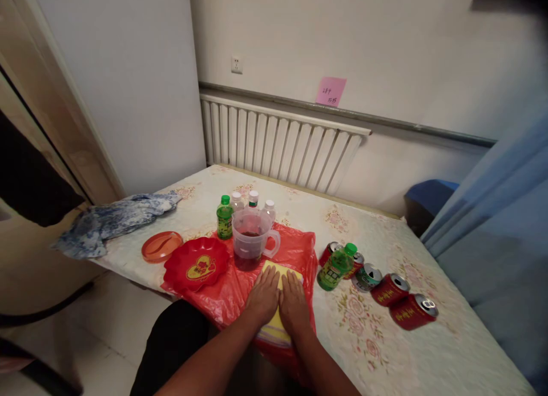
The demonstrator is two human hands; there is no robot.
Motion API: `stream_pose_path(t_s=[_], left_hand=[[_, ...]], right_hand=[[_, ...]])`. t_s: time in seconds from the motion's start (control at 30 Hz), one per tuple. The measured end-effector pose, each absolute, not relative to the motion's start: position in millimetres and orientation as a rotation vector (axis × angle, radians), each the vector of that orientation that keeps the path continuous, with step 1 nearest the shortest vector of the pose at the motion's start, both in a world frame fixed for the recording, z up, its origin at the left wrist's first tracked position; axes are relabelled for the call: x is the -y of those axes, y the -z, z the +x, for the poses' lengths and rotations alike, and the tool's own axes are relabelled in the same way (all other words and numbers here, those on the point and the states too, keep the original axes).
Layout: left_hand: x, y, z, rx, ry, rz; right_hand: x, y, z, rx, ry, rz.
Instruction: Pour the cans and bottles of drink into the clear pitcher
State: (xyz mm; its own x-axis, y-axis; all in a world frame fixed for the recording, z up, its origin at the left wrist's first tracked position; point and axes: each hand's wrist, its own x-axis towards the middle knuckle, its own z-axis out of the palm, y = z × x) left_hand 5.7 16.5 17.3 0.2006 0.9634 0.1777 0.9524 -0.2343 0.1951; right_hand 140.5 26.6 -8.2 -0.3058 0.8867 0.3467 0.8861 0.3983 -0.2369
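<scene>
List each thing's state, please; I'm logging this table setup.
Left hand: flat on yellow cloth.
Right hand: flat on it too.
Clear plastic pitcher: upright, partly filled, dark liquid.
Red cans: lying down, opened.
Green bottle: upright, capped.

My left hand [264, 296] and right hand [293, 304] are bare, with no rings, watch or gloves. My forearms are uncovered too, no sleeves showing. Below them I wear black trousers [175, 342].
</scene>
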Motion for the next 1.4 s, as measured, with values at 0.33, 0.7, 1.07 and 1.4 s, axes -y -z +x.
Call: stream_pose_path(t_s=[0.33,0.7,1.07,1.4], left_hand=[[-19.5,-9.0,4.9,-1.921,-0.443,2.466],[-20.8,-1.0,5.9,-1.965,-0.517,2.493],[-2.5,1.4,-4.7,-1.958,-0.511,2.516],[10.9,5.1,-9.8,-1.961,-0.540,2.518]], right_hand=[[-40.3,2.3,134.7,2.239,0.041,-1.427],[-46.5,20.5,143.1,2.222,-0.016,-1.366],[-46.3,18.4,142.5,2.233,0.036,-1.385],[-46.2,12.9,139.9,2.171,0.020,-1.375]])
